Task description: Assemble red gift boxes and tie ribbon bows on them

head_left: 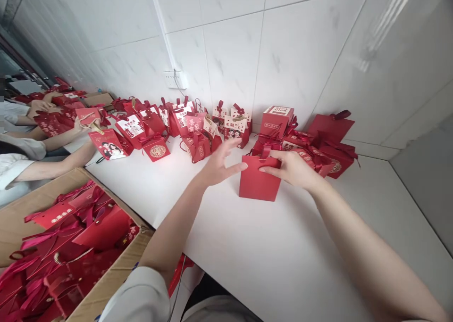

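Note:
A plain red paper box [257, 183] stands upright on the white counter [269, 260] in front of me. My right hand [292, 168] grips its top right edge with curled fingers. My left hand [219, 161] hovers at the box's top left, fingers spread, its thumb tip touching or almost touching the upper left corner. The box's ribbon top [266, 148] shows between my hands.
Several finished red gift boxes [198, 126] with ribbons line the tiled wall, and flat red ones [329, 140] are stacked at the right. A cardboard carton [116, 270] of red boxes stands at lower left. Another person's arms [53, 164] work at the far left.

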Tool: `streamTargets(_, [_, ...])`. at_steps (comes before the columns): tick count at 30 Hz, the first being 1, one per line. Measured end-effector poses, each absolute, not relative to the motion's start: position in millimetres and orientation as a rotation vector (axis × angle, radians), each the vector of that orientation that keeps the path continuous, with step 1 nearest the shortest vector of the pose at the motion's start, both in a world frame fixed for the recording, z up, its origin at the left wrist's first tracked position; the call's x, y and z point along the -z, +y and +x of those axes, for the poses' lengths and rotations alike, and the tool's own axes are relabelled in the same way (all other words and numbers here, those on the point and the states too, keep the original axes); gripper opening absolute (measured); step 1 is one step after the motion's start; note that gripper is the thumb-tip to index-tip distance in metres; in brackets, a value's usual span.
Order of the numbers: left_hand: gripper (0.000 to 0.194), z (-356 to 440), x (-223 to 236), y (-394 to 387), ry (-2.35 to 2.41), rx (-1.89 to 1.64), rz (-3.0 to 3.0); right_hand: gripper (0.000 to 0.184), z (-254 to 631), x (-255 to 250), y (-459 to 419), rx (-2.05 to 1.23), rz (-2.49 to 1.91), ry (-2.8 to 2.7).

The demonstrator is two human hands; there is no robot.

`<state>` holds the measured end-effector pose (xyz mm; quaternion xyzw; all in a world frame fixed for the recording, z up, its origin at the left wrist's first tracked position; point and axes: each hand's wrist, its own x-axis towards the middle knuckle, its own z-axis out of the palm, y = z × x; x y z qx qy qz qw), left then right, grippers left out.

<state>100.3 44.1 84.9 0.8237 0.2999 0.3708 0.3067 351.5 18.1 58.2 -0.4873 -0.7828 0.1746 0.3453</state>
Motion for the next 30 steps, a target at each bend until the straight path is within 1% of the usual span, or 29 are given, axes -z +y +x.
streamTargets(1, [0.058, 110.8, -69.9, 56.4, 0.741, -0.947, 2.117, 0.034, 344.2, -49.2, 21.9, -0.478, -1.186, -1.908])
streamTargets(3, [0.045, 123.2, -41.7, 70.6, 0.757, -1.022, 1.965, 0.039, 326.8, -27.5, 27.7, -0.473, -1.073, -1.588])
streamTargets(4, [0.043, 125.5, -29.9, 73.7, 0.775, -1.051, 1.900, 0.038, 317.7, -15.5, 29.6, -0.435, -1.077, -1.434])
streamTargets(6, [0.044, 125.4, -12.6, 75.2, 0.815, -1.129, 1.811, 0.039, 301.3, 7.3, 31.8, -0.431, -1.116, -1.286])
streamTargets(9, [0.050, 123.8, 1.5, 74.7, 0.868, -1.247, 1.718, 0.045, 287.8, 28.3, 32.5, -0.466, -1.099, -1.291])
streamTargets(12, [0.059, 128.5, 9.7, 75.6, 0.931, -1.300, 1.660, 0.046, 288.5, 32.2, 33.8, -0.470, -1.107, -1.302])
streamTargets(16, [0.059, 132.5, 12.7, 81.8, 1.071, -1.288, 1.755, 0.045, 298.0, 33.0, 34.6, -0.455, -1.133, -1.371])
streamTargets(19, [0.044, 119.3, 0.7, 93.6, 1.191, -1.337, 1.815, 0.050, 300.7, 36.3, 28.3, -0.440, -1.072, -1.681])
streamTargets(20, [0.042, 110.9, -7.1, 98.0, 1.243, -1.370, 1.782, 0.050, 299.6, 37.0, 24.8, -0.437, -1.037, -1.806])
streamTargets(23, [0.046, 79.6, -40.8, 104.4, 1.352, -1.455, 1.525, 0.043, 292.1, 36.6, 14.0, -0.413, -1.001, -1.975])
streamTargets(25, [0.056, 62.1, -68.1, 99.3, 1.335, -1.437, 1.458, 0.040, 286.7, 35.3, 9.7, -0.394, -1.034, -1.956])
streamTargets(27, [0.064, 54.3, -93.2, 88.6, 1.317, -1.338, 1.593, 0.036, 284.0, 34.3, 8.9, -0.408, -1.063, -1.958])
streamTargets(30, [0.057, 62.3, -117.0, 73.9, 1.455, -1.077, 1.957, 0.032, 285.6, 34.0, 12.1, -0.486, -1.147, -1.908])
